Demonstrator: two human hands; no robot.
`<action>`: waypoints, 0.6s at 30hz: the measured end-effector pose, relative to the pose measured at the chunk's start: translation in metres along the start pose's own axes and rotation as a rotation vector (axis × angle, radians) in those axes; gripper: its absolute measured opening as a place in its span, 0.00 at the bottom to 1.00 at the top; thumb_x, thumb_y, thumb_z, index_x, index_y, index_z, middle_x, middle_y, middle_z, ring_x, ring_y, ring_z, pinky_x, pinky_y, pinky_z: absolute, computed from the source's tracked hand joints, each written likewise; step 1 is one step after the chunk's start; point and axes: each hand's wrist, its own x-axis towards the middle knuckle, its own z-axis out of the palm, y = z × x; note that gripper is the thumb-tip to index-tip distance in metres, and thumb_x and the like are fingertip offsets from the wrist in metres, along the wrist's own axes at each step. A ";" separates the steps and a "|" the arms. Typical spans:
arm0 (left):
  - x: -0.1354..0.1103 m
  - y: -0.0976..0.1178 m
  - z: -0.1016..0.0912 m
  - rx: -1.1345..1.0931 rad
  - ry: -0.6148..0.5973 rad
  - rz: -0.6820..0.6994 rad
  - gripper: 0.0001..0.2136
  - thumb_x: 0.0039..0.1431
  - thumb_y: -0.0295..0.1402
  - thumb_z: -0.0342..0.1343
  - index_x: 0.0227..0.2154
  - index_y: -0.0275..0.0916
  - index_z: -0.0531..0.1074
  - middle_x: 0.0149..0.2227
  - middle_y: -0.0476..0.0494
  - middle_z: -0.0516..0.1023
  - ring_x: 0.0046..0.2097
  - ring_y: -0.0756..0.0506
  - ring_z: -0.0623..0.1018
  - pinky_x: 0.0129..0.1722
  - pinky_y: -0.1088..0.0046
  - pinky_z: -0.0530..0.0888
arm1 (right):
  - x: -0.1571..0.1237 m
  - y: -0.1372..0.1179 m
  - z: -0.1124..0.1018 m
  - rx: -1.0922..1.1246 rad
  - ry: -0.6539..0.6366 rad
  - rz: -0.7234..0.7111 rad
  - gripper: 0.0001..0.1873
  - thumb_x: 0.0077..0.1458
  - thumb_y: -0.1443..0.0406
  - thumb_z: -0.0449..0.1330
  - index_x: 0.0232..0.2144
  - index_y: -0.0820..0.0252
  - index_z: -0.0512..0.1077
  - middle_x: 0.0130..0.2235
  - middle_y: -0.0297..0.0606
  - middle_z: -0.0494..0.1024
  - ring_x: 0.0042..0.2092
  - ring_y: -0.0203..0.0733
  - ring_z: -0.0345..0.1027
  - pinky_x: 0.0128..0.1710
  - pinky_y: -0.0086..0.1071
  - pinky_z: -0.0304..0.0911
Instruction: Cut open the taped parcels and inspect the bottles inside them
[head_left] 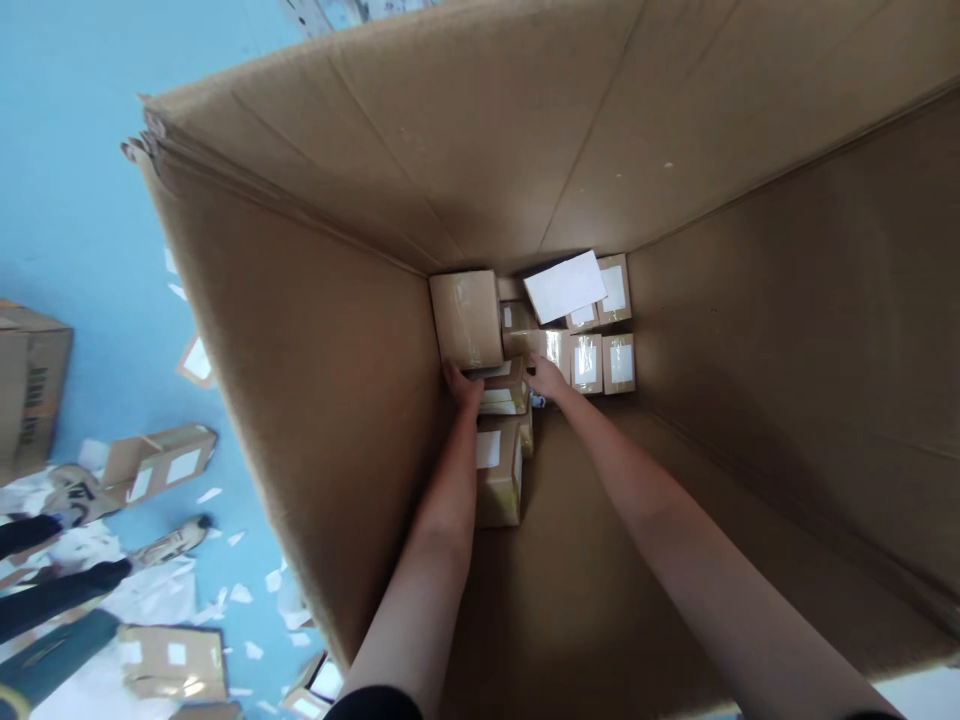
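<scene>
Cardboard small box (504, 392): by the carton floor's left edge, short of its far-left corner; pale labels, clear tape; gripped between both hands.
Left hand (463, 386): closed on the small box's left end, thumb towards us.
Right hand (547, 378): fingers bent onto the right end, closed on it.
Larger plain box (466, 318): far-left corner of the carton, just beyond the left hand.
Labelled box (498, 480): along the left edge, nearer than the small box.
White flat box (565, 287): tilted at the far edge.
Taped boxes (619, 363): grouped towards the far-right corner.
Carton (247, 330): tall brown walls around all these.
Blue floor (97, 220): outside, left; paper scraps (241, 593), another person's shoes (171, 543).
</scene>
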 end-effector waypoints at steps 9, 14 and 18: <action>-0.006 -0.012 0.010 0.067 -0.092 -0.076 0.39 0.51 0.26 0.65 0.67 0.31 0.63 0.68 0.24 0.68 0.71 0.33 0.66 0.72 0.59 0.62 | -0.020 0.006 0.046 0.075 -0.185 0.127 0.48 0.58 0.69 0.66 0.76 0.61 0.52 0.66 0.50 0.74 0.64 0.51 0.71 0.66 0.38 0.64; -0.007 -0.017 0.002 0.259 -0.223 0.061 0.41 0.45 0.26 0.69 0.66 0.35 0.67 0.68 0.21 0.66 0.72 0.25 0.62 0.69 0.44 0.62 | -0.030 0.001 0.065 0.048 -0.077 0.136 0.45 0.64 0.65 0.62 0.77 0.57 0.48 0.68 0.50 0.71 0.64 0.51 0.71 0.66 0.40 0.64; -0.010 -0.016 0.000 0.354 -0.305 0.142 0.32 0.43 0.28 0.71 0.56 0.41 0.77 0.65 0.24 0.70 0.72 0.22 0.60 0.67 0.38 0.63 | -0.035 0.006 0.067 -0.078 -0.078 0.060 0.39 0.66 0.65 0.60 0.75 0.57 0.55 0.68 0.53 0.69 0.64 0.55 0.71 0.65 0.44 0.64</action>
